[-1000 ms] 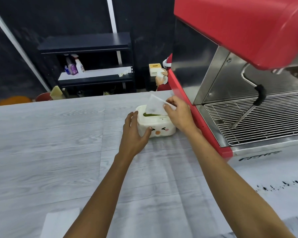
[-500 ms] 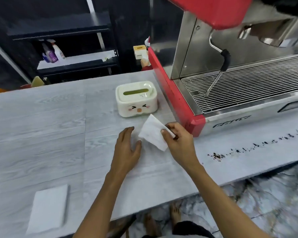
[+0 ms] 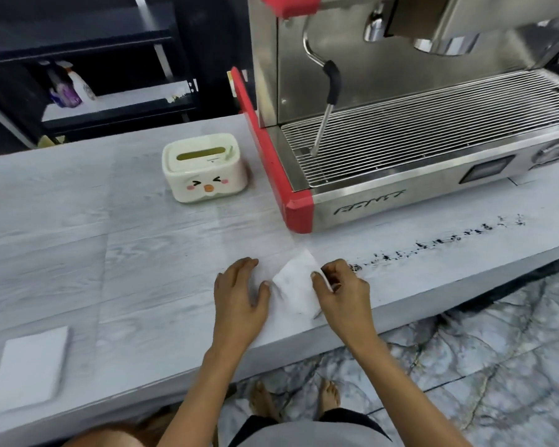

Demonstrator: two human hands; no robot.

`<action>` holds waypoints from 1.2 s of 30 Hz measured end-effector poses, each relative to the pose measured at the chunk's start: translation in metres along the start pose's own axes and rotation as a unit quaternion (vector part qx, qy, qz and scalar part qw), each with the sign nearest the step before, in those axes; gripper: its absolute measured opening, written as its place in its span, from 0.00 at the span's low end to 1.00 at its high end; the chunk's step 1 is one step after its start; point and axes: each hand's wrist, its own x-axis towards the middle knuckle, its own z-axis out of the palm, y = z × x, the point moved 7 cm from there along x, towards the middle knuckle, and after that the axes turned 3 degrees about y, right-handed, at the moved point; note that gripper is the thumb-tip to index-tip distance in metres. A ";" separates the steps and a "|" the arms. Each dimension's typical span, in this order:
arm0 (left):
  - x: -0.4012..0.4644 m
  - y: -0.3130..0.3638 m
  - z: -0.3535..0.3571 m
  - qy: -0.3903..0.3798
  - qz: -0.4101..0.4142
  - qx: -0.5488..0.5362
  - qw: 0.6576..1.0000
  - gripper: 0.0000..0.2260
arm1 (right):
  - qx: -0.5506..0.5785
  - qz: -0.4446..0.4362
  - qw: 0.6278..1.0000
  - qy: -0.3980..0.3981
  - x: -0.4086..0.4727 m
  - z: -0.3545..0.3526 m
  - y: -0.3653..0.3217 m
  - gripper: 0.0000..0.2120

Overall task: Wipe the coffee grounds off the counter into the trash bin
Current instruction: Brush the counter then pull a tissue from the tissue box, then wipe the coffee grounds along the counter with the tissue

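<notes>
A white wipe [image 3: 296,285] hangs just above the pale wood-grain counter [image 3: 142,253] near its front edge. My right hand [image 3: 342,291] pinches the wipe's right edge between thumb and fingers. My left hand [image 3: 239,295] lies flat on the counter just left of the wipe, its thumb at the wipe's left edge. A thin line of dark coffee grounds [image 3: 439,243] runs along the counter to the right, starting beside my right hand. No trash bin is in view.
A red and steel espresso machine [image 3: 400,140] stands at the back right, with its steam wand [image 3: 328,101] hanging over the drip grate. A cream wipe box [image 3: 204,169] with a face sits left of it. A folded white cloth [image 3: 29,366] lies at the front left.
My right hand has carried the wipe from the box down to the counter's front edge, closer to the grounds. My left hand left the box and came to rest flat on the counter.
</notes>
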 end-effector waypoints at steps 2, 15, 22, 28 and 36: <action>-0.005 0.013 0.012 0.022 0.013 0.040 0.999 0.21 | -0.077 -0.031 0.997 -0.002 0.000 -0.005 0.010 0.07; -0.010 0.026 0.030 0.076 0.003 0.113 0.991 0.19 | -0.181 -0.260 0.947 -0.048 -0.021 -0.004 -0.007 0.15; -0.009 0.023 0.028 0.103 -0.009 0.081 0.991 0.17 | -0.254 -0.301 0.910 -0.129 -0.033 0.038 0.010 0.22; -0.011 0.019 0.027 0.101 -0.007 0.069 0.993 0.16 | -0.255 -0.273 0.917 -0.142 -0.020 0.048 0.015 0.23; -0.010 0.021 0.033 0.065 0.016 0.132 0.989 0.19 | -0.277 -0.250 0.923 -0.095 -0.019 0.033 0.030 0.23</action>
